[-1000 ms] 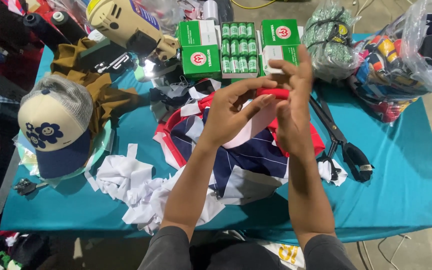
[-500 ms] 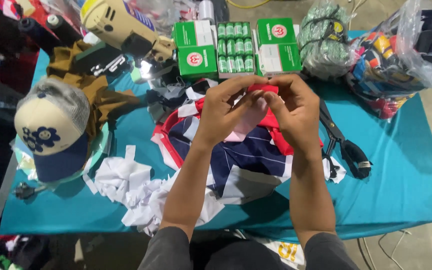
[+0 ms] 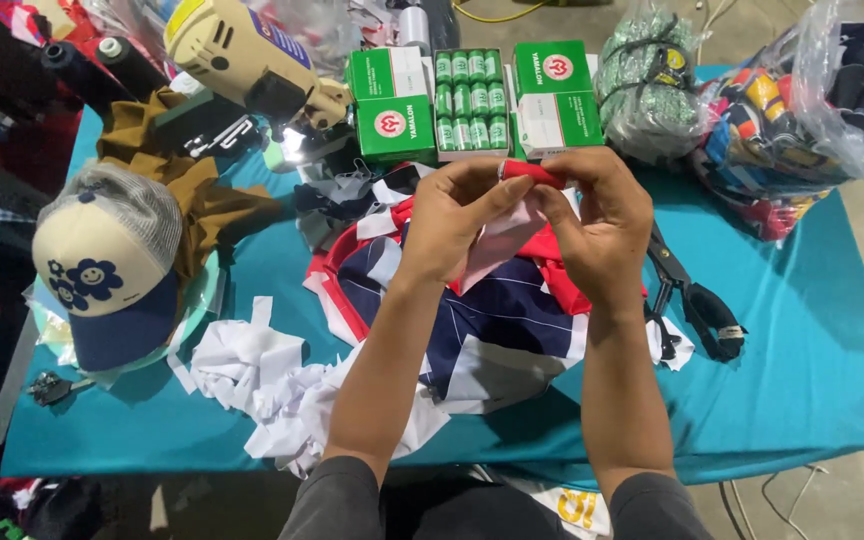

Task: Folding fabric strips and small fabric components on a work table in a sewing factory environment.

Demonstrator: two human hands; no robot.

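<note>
Both my hands are raised over a teal-covered table [image 3: 802, 380], pinching one red fabric piece [image 3: 532, 172] between them. My left hand [image 3: 457, 215] grips its left end and my right hand [image 3: 602, 225] holds its right end, fingers curled. A pale pink strip [image 3: 497, 245] hangs down from the red piece between my palms. Beneath my hands lies a pile of navy, white and red fabric panels [image 3: 492, 330].
A cream and navy cap [image 3: 107, 270] sits at left. White fabric scraps [image 3: 272, 385] lie near the front edge. Black shears [image 3: 692, 300] rest at right. Green thread boxes [image 3: 472, 95], an electric cutting machine [image 3: 242, 60] and plastic bags of fabric [image 3: 812, 110] line the back.
My right hand has dropped from an upright pose and closed over the red piece. Both hands now hold it level, a little lower and nearer together.
</note>
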